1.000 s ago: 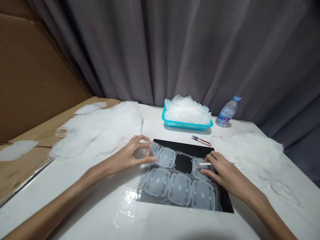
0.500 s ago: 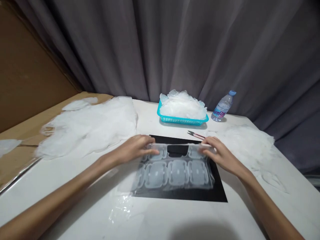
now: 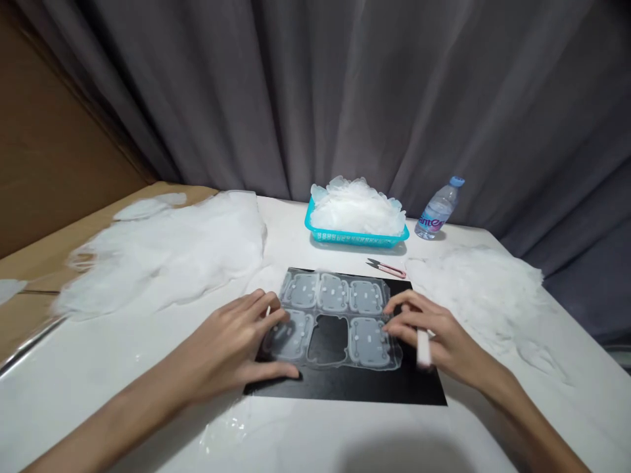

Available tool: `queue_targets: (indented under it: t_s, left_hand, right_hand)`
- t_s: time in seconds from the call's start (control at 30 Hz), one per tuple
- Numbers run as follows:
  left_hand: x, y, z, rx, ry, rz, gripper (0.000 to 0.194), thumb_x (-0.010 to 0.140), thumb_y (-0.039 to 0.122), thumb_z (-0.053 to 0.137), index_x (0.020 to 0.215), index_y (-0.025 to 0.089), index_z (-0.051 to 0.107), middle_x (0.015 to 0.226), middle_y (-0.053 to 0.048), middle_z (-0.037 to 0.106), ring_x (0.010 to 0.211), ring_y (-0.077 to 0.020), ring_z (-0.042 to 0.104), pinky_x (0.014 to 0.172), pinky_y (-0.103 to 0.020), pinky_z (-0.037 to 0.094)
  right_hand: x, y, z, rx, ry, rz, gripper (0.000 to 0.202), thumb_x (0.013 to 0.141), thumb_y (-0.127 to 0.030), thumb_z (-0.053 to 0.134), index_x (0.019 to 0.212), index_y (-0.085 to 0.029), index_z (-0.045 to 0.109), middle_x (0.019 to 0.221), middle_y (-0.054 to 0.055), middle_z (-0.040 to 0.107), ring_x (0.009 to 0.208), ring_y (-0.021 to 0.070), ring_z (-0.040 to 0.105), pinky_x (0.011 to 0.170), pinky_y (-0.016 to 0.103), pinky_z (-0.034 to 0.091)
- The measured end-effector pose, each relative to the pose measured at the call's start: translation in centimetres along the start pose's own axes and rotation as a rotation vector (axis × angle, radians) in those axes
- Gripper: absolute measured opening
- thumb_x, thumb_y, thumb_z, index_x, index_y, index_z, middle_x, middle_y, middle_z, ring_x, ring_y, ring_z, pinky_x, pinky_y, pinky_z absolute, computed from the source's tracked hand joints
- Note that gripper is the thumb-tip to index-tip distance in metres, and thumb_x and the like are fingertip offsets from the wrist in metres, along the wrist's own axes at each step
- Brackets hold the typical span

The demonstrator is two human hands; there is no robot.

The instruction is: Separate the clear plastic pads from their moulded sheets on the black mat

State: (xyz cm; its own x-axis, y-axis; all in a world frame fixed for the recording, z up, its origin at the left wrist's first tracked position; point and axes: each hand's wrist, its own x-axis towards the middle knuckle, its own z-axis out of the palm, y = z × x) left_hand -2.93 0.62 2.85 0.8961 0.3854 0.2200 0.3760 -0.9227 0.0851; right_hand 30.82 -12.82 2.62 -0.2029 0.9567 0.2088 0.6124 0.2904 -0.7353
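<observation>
Your left hand (image 3: pixel 227 345) spread its fingers at the translucent sheet (image 3: pixel 334 292), apparently steadying it | your right hand (image 3: pixel 446 335) clamped a white strip (image 3: pixel 423 348) | sheet lay on black mat (image 3: pixel 355 389), likely for contrast

Near my left hand (image 3: pixel 236 341), the molded sheet (image 3: pixel 335 292) looks like glossy, translucent plastic. Beneath it, the black mat (image 3: pixel 345 387) looks smooth.

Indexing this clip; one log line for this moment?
left hand: on clear sheet | right hand: white tool held | snips: beside black mat
</observation>
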Motion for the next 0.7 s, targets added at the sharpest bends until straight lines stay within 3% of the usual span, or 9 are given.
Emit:
queue_targets:
  t_s: [0.07, 0.1, 0.17, 0.23, 0.33, 0.43, 0.7]
  left_hand:
    - [0.4, 2.4, 0.7, -0.041, 0.015, 0.046, 0.063, 0.089, 0.069, 0.065, 0.126, 0.018, 0.064, 0.120, -0.013, 0.066, 0.108, -0.0327, 0.065, 0.090, -0.044, 0.052]
    - [1.1, 3.7, 1.0, -0.078, -0.017, 0.088, 0.057, 0.094, 0.061, 0.062, 0.133, 0.019, 0.061, 0.126, -0.013, 0.066, 0.114, -0.0318, 0.064, 0.096, -0.044, 0.051]
    - [2.9, 5.9, 1.8, -0.143, -0.060, 0.156, 0.050, 0.101, 0.053, 0.057, 0.138, 0.020, 0.057, 0.134, -0.012, 0.065, 0.122, -0.0311, 0.062, 0.102, -0.045, 0.050]
    - [5.1, 7.1, 2.8, -0.182, -0.074, 0.130, 0.052, 0.102, 0.054, 0.054, 0.139, 0.017, 0.056, 0.140, -0.014, 0.062, 0.128, -0.0330, 0.059, 0.106, -0.047, 0.049]
    - [7.7, 7.0, 4.6, -0.172, -0.024, 0.012, 0.044, 0.107, 0.045, 0.047, 0.135, 0.013, 0.059, 0.139, -0.017, 0.061, 0.131, -0.0328, 0.057, 0.107, -0.049, 0.050]
    - [8.6, 6.3, 6.1, -0.132, 0.022, 0.034, 0.036, 0.108, 0.039, 0.047, 0.131, 0.016, 0.063, 0.132, -0.015, 0.064, 0.126, -0.0325, 0.061, 0.101, -0.049, 0.054]
    - [7.8, 7.0, 7.6, -0.018, 0.160, 0.112, 0.036, 0.107, 0.030, 0.048, 0.134, 0.011, 0.063, 0.112, -0.014, 0.070, 0.114, -0.0326, 0.068, 0.090, -0.045, 0.061]
  right_hand:
    - [-0.3, 0.1, -0.3, 0.050, 0.084, 0.047, 0.046, 0.110, -0.047, 0.034, 0.101, -0.025, 0.073, 0.127, 0.008, 0.060, 0.118, 0.0229, 0.059, 0.101, 0.038, 0.048]
    - [-0.4, 0.2, -0.4, 0.084, 0.104, 0.073, 0.053, 0.110, -0.052, 0.028, 0.102, -0.026, 0.073, 0.127, 0.008, 0.061, 0.119, 0.0231, 0.059, 0.103, 0.039, 0.047]
    - [-0.5, 0.6, -0.4, 0.176, 0.086, 0.123, 0.066, 0.106, -0.065, 0.020, 0.109, -0.026, 0.073, 0.114, 0.008, 0.067, 0.106, 0.0225, 0.066, 0.097, 0.038, 0.052]
    - [-0.3, 1.1, -0.1, 0.263, 0.063, 0.166, 0.072, 0.103, -0.071, 0.018, 0.114, -0.024, 0.072, 0.093, 0.006, 0.070, 0.084, 0.0202, 0.070, 0.082, 0.035, 0.058]
    - [0.6, 1.9, 0.4, 0.274, 0.068, 0.236, 0.050, 0.103, -0.062, 0.046, 0.104, -0.021, 0.074, 0.088, 0.005, 0.072, 0.076, 0.0186, 0.072, 0.074, 0.031, 0.058]
    - [1.7, 2.7, 0.4, 0.249, 0.029, 0.255, 0.025, 0.096, -0.046, 0.068, 0.098, -0.021, 0.072, 0.095, 0.004, 0.073, 0.079, 0.0182, 0.073, 0.071, 0.028, 0.056]
    - [2.6, 4.1, 0.0, 0.132, -0.070, 0.140, 0.011, 0.097, -0.032, 0.070, 0.099, -0.022, 0.074, 0.096, 0.002, 0.074, 0.089, 0.0179, 0.069, 0.080, 0.028, 0.052]
